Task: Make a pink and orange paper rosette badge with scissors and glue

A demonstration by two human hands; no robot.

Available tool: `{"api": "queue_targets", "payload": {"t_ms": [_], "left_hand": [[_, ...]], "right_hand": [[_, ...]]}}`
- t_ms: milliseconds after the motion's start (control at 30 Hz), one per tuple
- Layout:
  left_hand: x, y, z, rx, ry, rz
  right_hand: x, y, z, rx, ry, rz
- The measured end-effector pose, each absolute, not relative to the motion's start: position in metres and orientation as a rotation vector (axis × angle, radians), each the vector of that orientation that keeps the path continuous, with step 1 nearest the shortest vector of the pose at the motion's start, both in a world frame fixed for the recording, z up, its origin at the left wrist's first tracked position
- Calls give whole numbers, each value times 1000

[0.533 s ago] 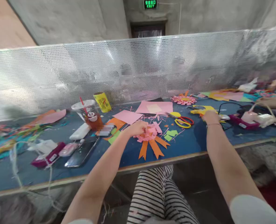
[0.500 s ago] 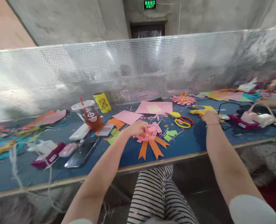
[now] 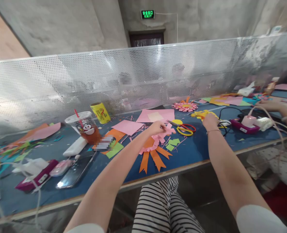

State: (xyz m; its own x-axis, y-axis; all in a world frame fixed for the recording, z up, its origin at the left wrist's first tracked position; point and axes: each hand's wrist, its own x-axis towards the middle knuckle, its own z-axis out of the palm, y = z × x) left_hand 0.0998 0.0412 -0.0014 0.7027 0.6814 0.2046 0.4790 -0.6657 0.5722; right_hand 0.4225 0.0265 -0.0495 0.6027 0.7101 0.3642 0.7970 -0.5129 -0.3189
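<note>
"Curling its fingers over the top edge of the rosette, there's the left hand! Is it gripping the paper?"

"Can't tell from here; the fingertips are too small and partly turned away. The right hand, though, is closed around the yellow glue gun, nozzle pointing left, low over the table."

"And the rosette itself?"

"Flat on the blue tabletop, near the front edge! Pink frills, an orange middle, and 3 orange tails fanned towards the person, ends notched (very smart)."

"What's around it?"

"Green scraps just to its right, scissors beyond those, blades pointing left, 1 handle loop red and 1 yellow. Farther back sits a pink flower with a yellow centre, near the mesh screen."

"Over on the left side?"

"A pink sheet partly over orange paper, then a cup with a red straw, a yellow packet behind it, and the phone lying nearer the front."

"Anyone else in shot?"

"Yes, at the far right: another person's hand, well apart from these 2, near a purple box."
</note>
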Motion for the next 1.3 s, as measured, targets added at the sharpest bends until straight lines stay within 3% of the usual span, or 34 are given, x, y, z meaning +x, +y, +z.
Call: {"api": "queue_targets", "payload": {"t_ms": [267, 400, 667, 900, 1300], "left_hand": [[118, 47, -4, 2223, 999, 746], [93, 36, 0, 1970, 1170, 975], [52, 8, -13, 1700, 1229, 1065], [58, -1, -16, 1933, 1188, 1071], [62, -2, -18, 2152, 1176, 1029]], "right_hand": [[407, 30, -37, -1853, -1231, -326], [396, 35, -35, -1728, -1319, -208], [349, 27, -29, -1539, -1338, 115], [306, 26, -35, -1288, -1501, -118], [299, 23, -35, -1424, -1642, -264]]}}
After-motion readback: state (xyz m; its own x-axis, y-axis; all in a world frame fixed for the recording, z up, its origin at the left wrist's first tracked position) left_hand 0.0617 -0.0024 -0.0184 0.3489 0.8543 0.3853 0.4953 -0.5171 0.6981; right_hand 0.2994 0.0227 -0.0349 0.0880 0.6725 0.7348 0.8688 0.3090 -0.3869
